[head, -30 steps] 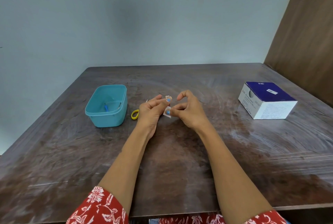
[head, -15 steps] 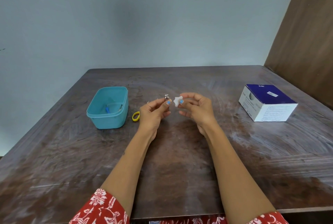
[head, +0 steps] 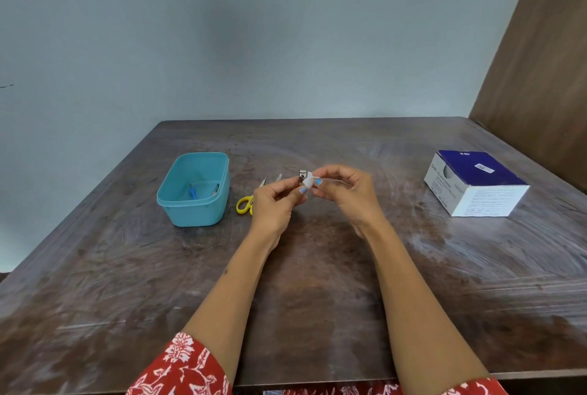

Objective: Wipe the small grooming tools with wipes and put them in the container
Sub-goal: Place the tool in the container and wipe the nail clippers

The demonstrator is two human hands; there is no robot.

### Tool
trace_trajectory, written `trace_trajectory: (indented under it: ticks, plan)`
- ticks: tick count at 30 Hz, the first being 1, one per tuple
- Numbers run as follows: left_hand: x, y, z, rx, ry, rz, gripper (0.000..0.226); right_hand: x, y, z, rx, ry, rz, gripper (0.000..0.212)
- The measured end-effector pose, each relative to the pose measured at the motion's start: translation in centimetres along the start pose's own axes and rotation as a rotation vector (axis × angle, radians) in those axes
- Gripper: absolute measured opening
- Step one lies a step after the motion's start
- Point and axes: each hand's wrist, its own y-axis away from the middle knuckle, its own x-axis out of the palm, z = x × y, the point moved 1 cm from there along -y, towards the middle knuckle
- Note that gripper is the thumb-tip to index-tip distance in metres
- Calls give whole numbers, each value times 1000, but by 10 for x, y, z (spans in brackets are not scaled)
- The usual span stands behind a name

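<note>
My left hand (head: pixel 275 204) pinches a small metal nail clipper (head: pixel 301 175) above the table's middle, its tip pointing up. My right hand (head: pixel 346 193) pinches a small white wipe (head: pixel 308 183) and presses it against the clipper. A teal plastic container (head: pixel 193 189) stands to the left with a blue-handled tool (head: pixel 192 194) and a metal tool inside. Yellow-handled scissors (head: pixel 244 203) lie on the table between the container and my left hand, partly hidden by it.
A blue and white box (head: pixel 475 183) sits at the right of the dark wooden table (head: pixel 305 267). A brown panel rises at the far right edge and a grey wall stands behind.
Both hands rose slightly off the table. The wipe, held apart from the clipper half a second ago, is now pressed against it.
</note>
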Motion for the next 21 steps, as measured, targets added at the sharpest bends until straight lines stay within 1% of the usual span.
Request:
trace_trajectory:
  ticks: [5,9,13,17,18,21]
  plan:
    - [0,0,1,51,-91,21,32,2,1,0,-39,31,6,20]
    - [1,1,2,73,-126,23,28,2,1,0,-83,74,-4,23]
    - [2,1,2,70,-144,32,26,2,0,-1,-86,91,-65,29]
    - [4,1,3,55,-145,30,26,-1,-2,-2,-113,53,-180,29]
    - [4,1,3,54,-148,31,26,-1,-2,-2,-111,50,-167,29]
    - [4,2,2,66,-146,42,26,3,-2,-3,-77,29,-57,28]
